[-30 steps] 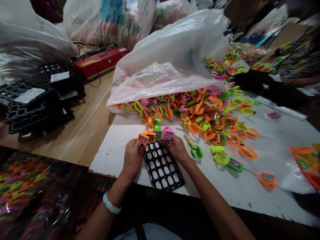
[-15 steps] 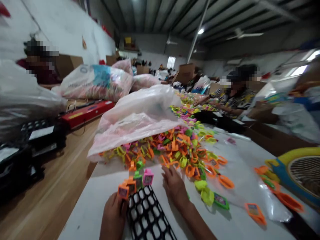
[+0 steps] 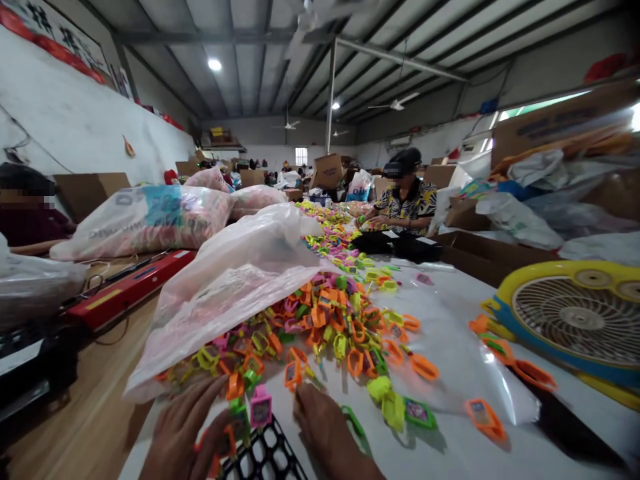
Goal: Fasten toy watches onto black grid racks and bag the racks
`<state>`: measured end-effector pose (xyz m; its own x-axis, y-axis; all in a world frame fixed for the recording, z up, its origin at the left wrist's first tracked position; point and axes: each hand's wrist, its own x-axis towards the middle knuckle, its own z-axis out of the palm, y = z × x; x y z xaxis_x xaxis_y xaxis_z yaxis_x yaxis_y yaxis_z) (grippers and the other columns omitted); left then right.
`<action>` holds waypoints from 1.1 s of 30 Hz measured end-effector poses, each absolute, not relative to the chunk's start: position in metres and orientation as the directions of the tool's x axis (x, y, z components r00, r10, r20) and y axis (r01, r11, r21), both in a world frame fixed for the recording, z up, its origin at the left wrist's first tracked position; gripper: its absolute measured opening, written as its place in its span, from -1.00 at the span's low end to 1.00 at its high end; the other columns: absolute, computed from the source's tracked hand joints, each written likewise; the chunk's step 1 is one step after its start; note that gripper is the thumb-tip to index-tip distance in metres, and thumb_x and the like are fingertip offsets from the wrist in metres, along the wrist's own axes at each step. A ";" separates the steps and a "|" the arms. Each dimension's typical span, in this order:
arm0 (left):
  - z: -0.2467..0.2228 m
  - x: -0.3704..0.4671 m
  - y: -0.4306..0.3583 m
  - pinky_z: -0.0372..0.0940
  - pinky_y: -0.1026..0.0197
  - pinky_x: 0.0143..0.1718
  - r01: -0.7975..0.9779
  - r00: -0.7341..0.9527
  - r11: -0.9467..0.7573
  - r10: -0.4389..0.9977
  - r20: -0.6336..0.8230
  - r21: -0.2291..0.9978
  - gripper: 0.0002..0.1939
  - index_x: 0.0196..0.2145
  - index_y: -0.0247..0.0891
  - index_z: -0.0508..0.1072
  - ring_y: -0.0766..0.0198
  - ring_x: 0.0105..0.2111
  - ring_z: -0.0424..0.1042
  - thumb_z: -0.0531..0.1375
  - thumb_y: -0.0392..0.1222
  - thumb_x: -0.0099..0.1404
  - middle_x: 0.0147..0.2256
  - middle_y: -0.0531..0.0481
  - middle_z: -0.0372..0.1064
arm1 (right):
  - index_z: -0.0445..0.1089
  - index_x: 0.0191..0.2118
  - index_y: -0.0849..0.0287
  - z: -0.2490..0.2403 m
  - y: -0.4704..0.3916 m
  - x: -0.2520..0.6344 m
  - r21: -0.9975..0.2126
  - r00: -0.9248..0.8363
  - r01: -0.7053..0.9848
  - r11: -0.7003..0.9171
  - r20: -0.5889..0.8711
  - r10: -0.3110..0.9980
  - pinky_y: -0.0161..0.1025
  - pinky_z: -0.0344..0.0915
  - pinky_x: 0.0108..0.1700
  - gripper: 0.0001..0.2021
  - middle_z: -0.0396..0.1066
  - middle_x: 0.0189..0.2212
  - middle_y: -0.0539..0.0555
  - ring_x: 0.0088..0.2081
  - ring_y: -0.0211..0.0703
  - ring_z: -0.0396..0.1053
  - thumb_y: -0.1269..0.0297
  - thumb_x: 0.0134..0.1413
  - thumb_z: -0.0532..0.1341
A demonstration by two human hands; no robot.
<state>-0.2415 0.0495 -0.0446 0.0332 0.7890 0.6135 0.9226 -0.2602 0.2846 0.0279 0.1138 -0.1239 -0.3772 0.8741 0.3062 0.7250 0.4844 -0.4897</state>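
Observation:
My left hand (image 3: 187,427) is stretched out, fingers apart, beside several toy watches at the far end of a black grid tray (image 3: 265,457). Its fingertips reach toward an orange toy watch (image 3: 235,385); its thumb is near another orange one, partly hidden. A green toy watch (image 3: 240,420) and a pink toy watch (image 3: 261,407) stand upright on the tray. To the tray's right, my right hand (image 3: 325,430) is closed, with an orange toy watch (image 3: 293,375) at its fingertips. Just beyond lies a heap of toy watches (image 3: 320,310), mostly orange and yellow.
A translucent plastic bag (image 3: 230,280) lies open over the heap. At the right stands a yellow and blue fan (image 3: 575,320). Loose toy watches (image 3: 485,420) lie on plastic sheeting. A red device (image 3: 130,287) sits at left. A person (image 3: 405,193) works farther down the table.
The view has tilted up and swung right. My right hand has drawn back from the heap toward the tray with an orange toy watch. My left hand's fingers have stretched forward.

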 end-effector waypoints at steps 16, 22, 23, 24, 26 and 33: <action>0.012 -0.185 0.086 0.35 0.20 -0.09 0.836 0.130 0.019 0.964 -0.231 0.549 -0.52 0.19 -0.14 0.40 0.15 -0.09 0.53 0.03 0.08 0.44 -0.01 -0.05 0.55 | 0.28 -0.01 0.11 -0.108 0.115 0.032 -0.974 -0.322 0.223 -0.031 -0.104 0.941 -0.16 0.33 -0.20 -0.53 0.46 -0.34 -0.01 -0.35 -0.12 0.41 0.19 -0.08 0.33; 0.007 -0.185 0.083 0.35 0.16 -0.04 0.842 0.156 -0.034 0.971 -0.182 0.539 -0.55 0.18 -0.19 0.39 0.14 -0.04 0.51 0.03 0.03 0.47 0.03 -0.09 0.52 | 0.41 -0.17 0.15 -0.110 0.119 0.005 -0.991 -0.409 0.046 -0.126 -0.134 0.903 -0.17 0.36 -0.18 -0.64 0.51 -0.28 0.07 -0.26 -0.08 0.44 0.04 -0.04 0.31; 0.006 -0.185 0.082 0.35 0.16 -0.03 0.846 0.162 -0.048 0.972 -0.169 0.531 -0.55 0.19 -0.20 0.39 0.13 -0.03 0.51 0.02 0.02 0.47 0.04 -0.10 0.51 | 0.42 -0.19 0.16 -0.111 0.120 0.000 -0.990 -0.415 0.042 -0.133 -0.138 0.899 -0.18 0.37 -0.18 -0.66 0.51 -0.30 0.08 -0.27 -0.08 0.44 0.03 -0.03 0.29; 0.004 -0.186 0.082 0.35 0.15 -0.02 0.850 0.165 -0.059 0.974 -0.158 0.524 -0.55 0.19 -0.21 0.38 0.13 -0.02 0.51 0.02 0.01 0.48 0.05 -0.11 0.51 | 0.43 -0.21 0.16 -0.112 0.121 -0.004 -0.990 -0.414 0.064 -0.126 -0.141 0.899 -0.18 0.37 -0.19 -0.67 0.52 -0.32 0.08 -0.29 -0.08 0.44 0.04 -0.02 0.28; 0.001 -0.187 0.081 0.35 0.14 -0.02 0.856 0.172 -0.077 0.975 -0.140 0.512 -0.56 0.19 -0.21 0.38 0.11 0.00 0.50 0.01 0.01 0.48 0.06 -0.12 0.50 | 0.43 -0.25 0.16 -0.114 0.123 -0.009 -0.982 -0.399 0.177 -0.068 -0.134 0.907 -0.17 0.37 -0.23 -0.72 0.53 -0.36 0.09 -0.33 -0.07 0.45 0.06 -0.01 0.25; -0.002 -0.183 0.078 0.40 0.09 -0.06 0.917 0.162 -0.112 0.982 -0.102 0.382 -0.47 0.34 -0.15 0.14 0.07 -0.01 0.50 0.04 -0.05 0.47 0.08 -0.16 0.47 | 0.43 -0.19 0.10 -0.125 0.116 -0.012 -0.861 -0.403 0.410 0.301 0.125 0.907 -0.14 0.35 -0.13 -0.79 0.52 -0.24 0.13 -0.19 0.01 0.45 0.17 0.09 0.16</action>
